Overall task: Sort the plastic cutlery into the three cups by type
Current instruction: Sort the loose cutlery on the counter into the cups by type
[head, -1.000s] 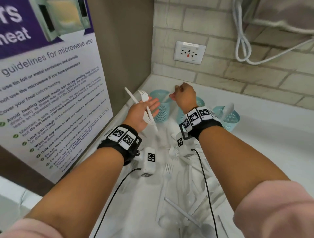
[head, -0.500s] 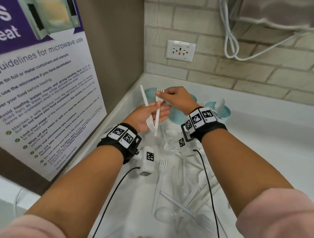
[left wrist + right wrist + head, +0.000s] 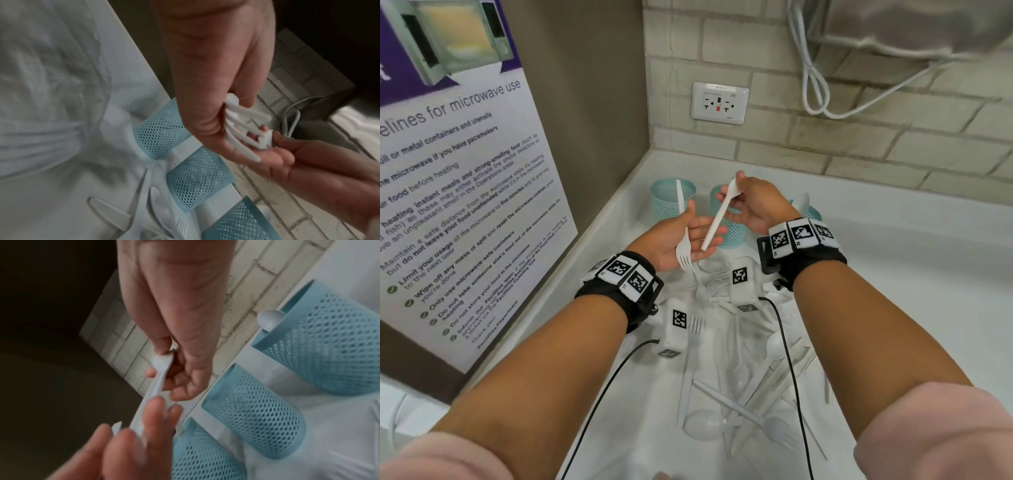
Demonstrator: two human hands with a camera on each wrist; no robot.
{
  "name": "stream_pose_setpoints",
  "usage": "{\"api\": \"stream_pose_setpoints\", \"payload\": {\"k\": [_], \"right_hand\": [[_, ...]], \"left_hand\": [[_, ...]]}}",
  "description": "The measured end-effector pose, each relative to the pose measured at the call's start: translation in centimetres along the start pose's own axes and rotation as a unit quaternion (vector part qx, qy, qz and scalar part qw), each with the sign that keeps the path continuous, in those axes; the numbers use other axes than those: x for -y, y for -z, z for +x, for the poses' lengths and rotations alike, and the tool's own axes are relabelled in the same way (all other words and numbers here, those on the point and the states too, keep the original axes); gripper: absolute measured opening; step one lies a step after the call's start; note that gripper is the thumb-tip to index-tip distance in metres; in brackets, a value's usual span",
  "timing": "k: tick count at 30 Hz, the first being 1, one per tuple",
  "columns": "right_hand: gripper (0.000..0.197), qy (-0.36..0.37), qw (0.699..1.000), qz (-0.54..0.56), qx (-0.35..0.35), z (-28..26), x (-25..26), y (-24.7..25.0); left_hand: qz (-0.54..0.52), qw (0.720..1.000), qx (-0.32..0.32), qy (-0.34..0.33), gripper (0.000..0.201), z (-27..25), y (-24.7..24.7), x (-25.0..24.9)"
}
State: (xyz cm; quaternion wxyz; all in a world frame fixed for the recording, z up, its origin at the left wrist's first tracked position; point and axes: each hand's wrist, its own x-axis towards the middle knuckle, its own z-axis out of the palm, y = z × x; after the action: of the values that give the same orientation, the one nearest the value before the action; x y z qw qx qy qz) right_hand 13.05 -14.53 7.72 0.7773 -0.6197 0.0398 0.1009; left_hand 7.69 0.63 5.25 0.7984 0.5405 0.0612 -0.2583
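Note:
My left hand (image 3: 676, 236) lies palm up in front of three teal mesh cups and holds a white fork (image 3: 683, 251), tines toward the wrist. A white knife (image 3: 680, 193) stands behind its thumb at the left cup (image 3: 664, 202); whether it is held or in the cup I cannot tell. My right hand (image 3: 744, 200) pinches a second fork (image 3: 719, 216) by its head, and the handle end touches my left fingers. The middle cup (image 3: 732, 234) sits behind that fork. The right cup (image 3: 814, 213) holds a spoon (image 3: 803, 200). Loose cutlery (image 3: 750, 377) lies below my wrists.
The white counter (image 3: 911, 274) ends at a brick wall with a socket (image 3: 719, 102) and a hanging white cord (image 3: 815, 89). A microwave poster (image 3: 458, 192) covers the left wall. Black wrist cables (image 3: 791, 359) run over the cutlery pile.
My right hand moved from the middle cup to my left hand, pinched one fork by its head and drew it up and to the right. The left hand kept the other fork.

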Motion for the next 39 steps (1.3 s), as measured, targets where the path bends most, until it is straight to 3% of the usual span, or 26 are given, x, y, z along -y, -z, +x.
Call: {"api": "stream_pose_setpoints", "payload": {"k": [2, 4, 7, 13, 17, 21, 25, 27, 29, 31, 34, 36, 39], "right_hand": [[0.029, -0.008, 0.991, 0.134, 0.003, -0.4, 0.1, -0.1], [0.022, 0.014, 0.988, 0.153, 0.015, -0.9, 0.3, -0.5], [0.018, 0.056, 0.996, 0.066, -0.016, -0.8, 0.5, -0.4], [0.017, 0.044, 0.996, -0.075, -0.017, -1.1, 0.0, 0.2], [0.02, 0.013, 0.964, -0.259, 0.062, -1.5, -0.8, 0.3], [0.023, 0.025, 0.929, -0.347, 0.13, -1.8, -1.1, 1.0], [0.019, 0.067, 0.944, -0.32, 0.033, -1.5, -1.7, 3.0], [0.022, 0.054, 0.958, -0.281, 0.023, -1.7, -1.9, 4.0], [0.027, 0.008, 0.969, -0.242, 0.054, -2.1, -2.0, 4.3], [0.032, -0.03, 0.957, -0.265, 0.118, -2.6, -2.0, 3.7], [0.035, -0.079, 0.938, -0.282, 0.187, -3.1, -1.9, 2.3], [0.031, -0.084, 0.938, -0.282, 0.185, -3.2, -2.0, 1.8], [0.023, -0.053, 0.948, -0.265, 0.166, -2.9, -2.4, 2.0]], "left_hand": [[0.024, 1.0, 0.006, 0.012, 0.059, 0.0, -0.3, 0.3], [0.046, 0.999, 0.01, 0.022, 0.064, 0.1, -0.5, 0.4], [0.085, 0.995, 0.014, 0.041, 0.073, 0.0, -0.7, 0.4], [0.177, 0.98, 0.04, 0.087, 0.08, -0.6, -0.9, 0.7], [0.231, 0.964, 0.064, 0.113, 0.082, -0.6, -0.9, 0.8], [0.275, 0.949, 0.086, 0.126, 0.073, -0.6, -1.3, 0.9], [0.201, 0.976, 0.061, 0.062, 0.025, -0.5, 0.6, 0.7], [0.121, 0.992, -0.025, -0.017, 0.01, -0.1, 1.7, 0.6], [0.062, 0.984, -0.12, -0.113, 0.003, 0.3, 2.0, 0.6], [0.053, 0.972, -0.154, -0.171, 0.008, 0.7, 1.7, 0.6], [0.169, 0.956, -0.141, -0.195, 0.009, 1.2, 0.5, 1.3], [0.202, 0.944, -0.156, -0.211, 0.004, 1.5, -0.1, 1.6], [0.158, 0.961, -0.14, -0.177, 0.028, 1.7, -0.6, 1.8]]}}
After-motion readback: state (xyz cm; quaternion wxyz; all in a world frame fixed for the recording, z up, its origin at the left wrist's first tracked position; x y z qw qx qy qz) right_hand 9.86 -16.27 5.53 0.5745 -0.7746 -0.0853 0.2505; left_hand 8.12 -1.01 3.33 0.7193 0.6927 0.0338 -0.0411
